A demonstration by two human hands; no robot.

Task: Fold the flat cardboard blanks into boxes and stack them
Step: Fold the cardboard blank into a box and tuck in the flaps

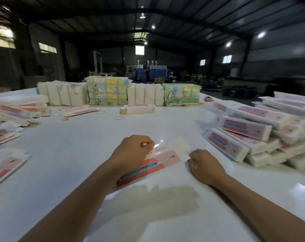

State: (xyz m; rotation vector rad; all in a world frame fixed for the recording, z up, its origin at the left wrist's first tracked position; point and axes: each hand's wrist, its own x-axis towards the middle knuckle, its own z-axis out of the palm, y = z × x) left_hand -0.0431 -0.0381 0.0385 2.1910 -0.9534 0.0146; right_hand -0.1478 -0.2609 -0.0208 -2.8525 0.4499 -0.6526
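We're mid-fold on one blank point(153, 165), lying flat on the worktop point(78, 154) right in front of us. Left hand point(132, 151) sits on it, fingers curled, pinching a glossy flap at the far edge. Right hand point(204, 165) is curled knuckles-up at the blank's right end, touching or just beside it; we can't tell if it actually grips anything.

Risks, as we judge them:
- Worktop looks slick; the blank could slide if the left hand pulls the flap while the right isn't pinning it.
- A skewed crease if the flap folds off its score line.
- The heap of finished boxes point(253, 137) to the right is loose and slanted; adding a box carelessly could make it slip.
- Rubber bands point(119, 117) mid-worktop could end up under a box.

Hard to read:
- Left forearm hides the blank's near left part; glare washes out the flap.
- Left hand's fingertips are hidden, so is the grip point.
- Loose blanks point(13, 112) at left are blurred and cut off by the frame.
- Wrapped bundles point(107, 90) at the far edge: contents unclear.
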